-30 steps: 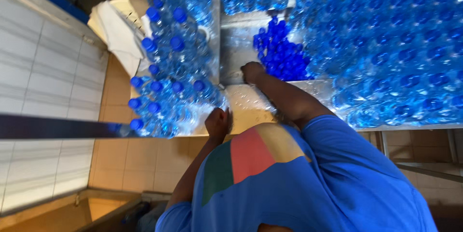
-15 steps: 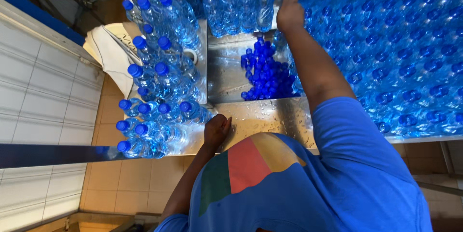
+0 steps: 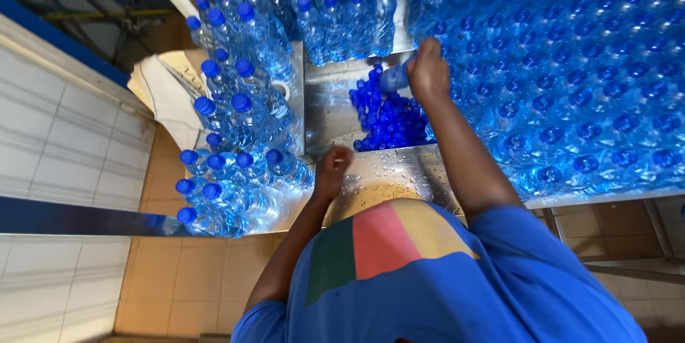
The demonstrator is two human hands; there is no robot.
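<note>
My right hand (image 3: 428,72) is stretched out over the steel table and grips a clear plastic bottle (image 3: 394,78) by its upper part, just above a heap of loose blue caps (image 3: 389,118). My left hand (image 3: 332,169) is curled into a fist and rests on the wet steel tabletop (image 3: 385,175) near its front edge; I see nothing in it. Capped bottles with blue tops (image 3: 235,108) stand in rows to the left of that hand. A dense block of blue bottles (image 3: 571,79) fills the right side.
More capped bottles (image 3: 335,8) stand at the far end of the table. A white sack (image 3: 168,90) lies left of the table against a tiled wall (image 3: 64,136). Tan floor tiles (image 3: 193,272) show below the table's front edge.
My right hand has come back from the far bottle rows toward the cap heap and now holds a bottle. My left fist stays on the wet tabletop.
</note>
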